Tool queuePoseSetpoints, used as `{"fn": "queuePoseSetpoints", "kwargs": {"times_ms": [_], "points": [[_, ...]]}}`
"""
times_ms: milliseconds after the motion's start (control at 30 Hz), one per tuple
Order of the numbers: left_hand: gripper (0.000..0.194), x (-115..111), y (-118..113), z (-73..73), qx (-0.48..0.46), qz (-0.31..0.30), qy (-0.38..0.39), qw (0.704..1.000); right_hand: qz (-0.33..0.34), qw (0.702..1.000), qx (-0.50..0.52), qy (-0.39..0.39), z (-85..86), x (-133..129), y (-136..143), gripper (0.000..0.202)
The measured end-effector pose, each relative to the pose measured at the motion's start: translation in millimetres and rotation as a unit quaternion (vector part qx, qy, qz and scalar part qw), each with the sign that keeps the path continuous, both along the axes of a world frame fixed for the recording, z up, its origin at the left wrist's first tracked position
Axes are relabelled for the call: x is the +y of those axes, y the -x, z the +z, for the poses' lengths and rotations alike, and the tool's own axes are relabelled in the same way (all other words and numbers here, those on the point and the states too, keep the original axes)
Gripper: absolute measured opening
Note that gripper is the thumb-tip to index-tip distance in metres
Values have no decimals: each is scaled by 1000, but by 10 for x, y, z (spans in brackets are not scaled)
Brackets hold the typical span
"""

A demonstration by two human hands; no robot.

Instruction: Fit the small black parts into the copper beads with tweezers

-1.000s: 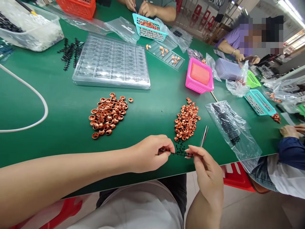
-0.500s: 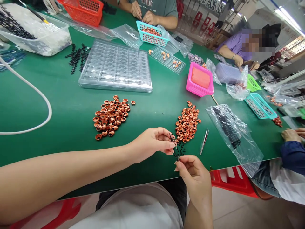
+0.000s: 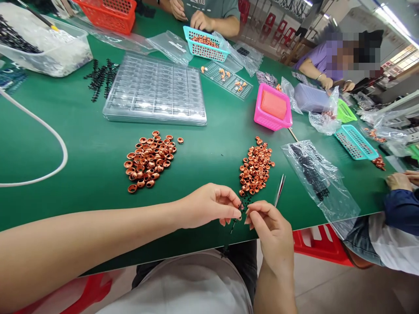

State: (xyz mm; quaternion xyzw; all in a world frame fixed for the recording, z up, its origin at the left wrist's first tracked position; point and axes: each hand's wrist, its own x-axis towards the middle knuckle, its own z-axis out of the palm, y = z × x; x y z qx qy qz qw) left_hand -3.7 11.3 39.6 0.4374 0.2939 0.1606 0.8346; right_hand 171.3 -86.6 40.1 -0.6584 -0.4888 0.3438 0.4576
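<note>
My left hand pinches a thin black plastic strip near the table's front edge. Close beside it on the right, my right hand has its thumb and fingertips together; what they hold, if anything, is too small to tell. Tiny black pieces lie on the table just behind the fingertips. Beyond them sits a heap of small copper-coloured rings. A second heap of larger copper rings is further left. Metal tweezers lie right behind my right hand.
On the green table are a stack of clear trays, a pink basket, a bag of black strips and a blue basket. Other people sit across the table and at the right.
My right hand has moved up, closer to my left fingertips. The black strip now points down below my left hand. The view has shifted slightly.
</note>
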Motion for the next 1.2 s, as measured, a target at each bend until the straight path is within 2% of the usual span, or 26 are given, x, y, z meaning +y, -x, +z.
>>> {"fn": "queuePoseSetpoints", "kwargs": {"times_ms": [100,333,500,633,767,867,1200], "points": [[23,-34,5,-2,20,-23,-24,999,17,1000,5,3,-11,75,25,14],[19,-62,12,10,39,-35,-65,997,35,999,19,18,-41,112,45,13],[19,-74,6,19,57,-29,-85,994,17,998,-50,16,-11,103,60,14],[19,-100,13,11,94,-26,-150,984,14,991,-135,-10,-21,89,121,13],[14,-143,15,-10,139,0,-236,962,-2,959,-275,-68,-70,72,213,7],[11,-159,9,-31,156,17,-263,952,0,934,-344,-97,-106,70,259,6],[10,-111,4,-59,184,2,-258,949,-2,937,-342,-69,-167,116,253,7]]}}
